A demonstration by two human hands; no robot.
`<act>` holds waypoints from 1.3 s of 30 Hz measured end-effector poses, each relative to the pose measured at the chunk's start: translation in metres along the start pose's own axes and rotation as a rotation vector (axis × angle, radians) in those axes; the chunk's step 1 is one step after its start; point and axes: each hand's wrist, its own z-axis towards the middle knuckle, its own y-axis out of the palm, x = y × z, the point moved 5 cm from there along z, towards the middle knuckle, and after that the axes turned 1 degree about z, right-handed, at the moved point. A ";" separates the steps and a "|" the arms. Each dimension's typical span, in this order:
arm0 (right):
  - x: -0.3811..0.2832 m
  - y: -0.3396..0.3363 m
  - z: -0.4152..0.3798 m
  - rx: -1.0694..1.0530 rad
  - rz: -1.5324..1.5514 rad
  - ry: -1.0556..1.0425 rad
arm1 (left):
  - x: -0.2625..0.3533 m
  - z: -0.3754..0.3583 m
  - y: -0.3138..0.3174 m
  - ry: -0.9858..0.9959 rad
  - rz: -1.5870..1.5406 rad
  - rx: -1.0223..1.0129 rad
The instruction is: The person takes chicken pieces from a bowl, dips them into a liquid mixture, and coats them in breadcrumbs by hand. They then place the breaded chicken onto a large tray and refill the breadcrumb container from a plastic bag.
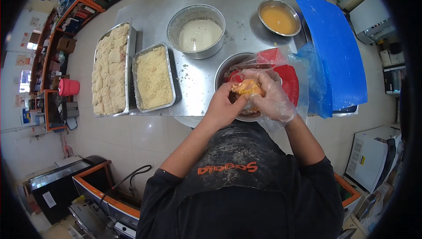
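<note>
A piece of orange-yellow coated food (249, 87), which looks like raw meat, is held up between both hands over a round metal bowl (218, 80). My left hand (226, 105) is bare, its fingers closed on the left side of the piece. My right hand (273, 96), in a clear plastic glove, grips the piece from the right. Red and clear plastic packaging (288, 83) lies at the bowl's right side and partly covers it. The bowl's contents are mostly hidden by the hands.
Left on the metal table (151, 19) are a long tray of breaded pieces (110, 69) and a smaller crumb tray (154, 77). A pot of pale batter (200, 35) stands behind. At the right are a bowl of orange liquid (279, 20) and a blue board (336, 54).
</note>
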 end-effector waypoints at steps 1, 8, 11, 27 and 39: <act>-0.009 -0.002 -0.001 0.011 -0.150 -0.037 | 0.002 -0.001 0.000 -0.002 -0.005 -0.009; 0.012 0.005 -0.003 -0.046 -0.182 -0.115 | 0.003 -0.002 -0.001 0.104 0.211 -0.058; 0.009 0.011 -0.002 -0.102 -0.251 -0.180 | 0.027 -0.002 0.004 0.064 0.452 -0.097; 0.004 0.019 0.008 -0.095 -0.635 -0.066 | 0.027 -0.002 -0.004 0.219 0.632 -0.130; 0.001 -0.013 0.012 -0.117 -0.388 -0.263 | 0.015 0.022 -0.008 0.067 0.277 -0.150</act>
